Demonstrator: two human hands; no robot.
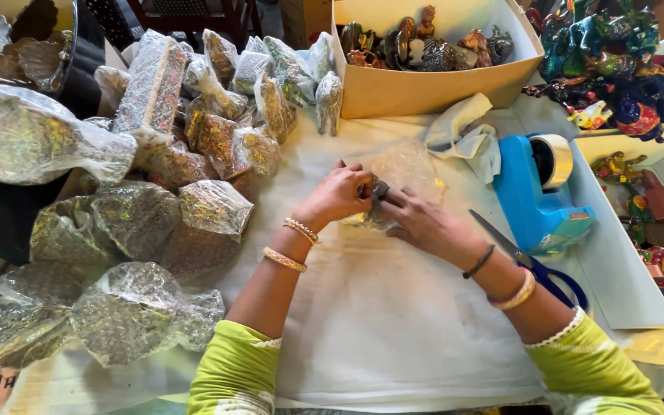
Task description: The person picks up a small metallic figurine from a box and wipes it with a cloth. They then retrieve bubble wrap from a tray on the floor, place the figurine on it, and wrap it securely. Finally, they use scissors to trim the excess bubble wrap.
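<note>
Nearby, blue tape dispenser [536, 196], scissors [528, 261] flank hands; wrapped bundles [155, 207] crowd left, seemingly.

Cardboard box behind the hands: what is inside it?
The box holds small dark and bronze-coloured figurines along its back. Its front wall hides the bottom, so anything lying lower cannot be seen.

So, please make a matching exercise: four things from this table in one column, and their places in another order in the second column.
Things:
1. blue tape dispenser
2. blue-handled scissors
3. tan cardboard box of dark figurines
4. small dark object in clear bubble wrap

Places:
A. between the left hand and right hand
B. far side of the table, behind the hands
C. right of the white cloth
D. beside the right forearm

Pairs: 1-C, 2-D, 3-B, 4-A
</note>
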